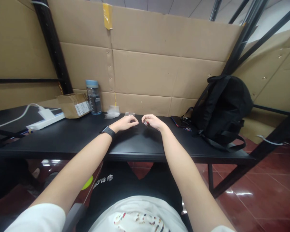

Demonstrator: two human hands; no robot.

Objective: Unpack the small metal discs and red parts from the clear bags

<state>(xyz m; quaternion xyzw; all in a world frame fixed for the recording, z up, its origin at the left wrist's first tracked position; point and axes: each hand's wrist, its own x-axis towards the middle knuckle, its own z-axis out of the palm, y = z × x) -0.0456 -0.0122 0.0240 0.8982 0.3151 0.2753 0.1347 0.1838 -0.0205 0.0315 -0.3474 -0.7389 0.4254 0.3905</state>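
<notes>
Over the black table (84,135), my two hands face each other with a narrow gap between them. Bent fingers close my right hand (154,121) around a small shiny object (146,123) with a bit of red; its kind is too small to make out. My left hand (126,123), below a dark wristwatch (108,131), has loosely curved fingers, the thumb a little apart, and nothing visible in it. Just behind the left hand lies a small clear plastic packet (129,113). Further left, a heap of clear plastic bags (112,111) rests near the cardboard wall.
A water bottle (93,98), an opened cardboard box (73,106) and a white power strip (46,120) stand at the left. At the right are a black backpack (222,109), a dark flat item (177,121) and keys (187,129). Cardboard panels (145,71) back the table.
</notes>
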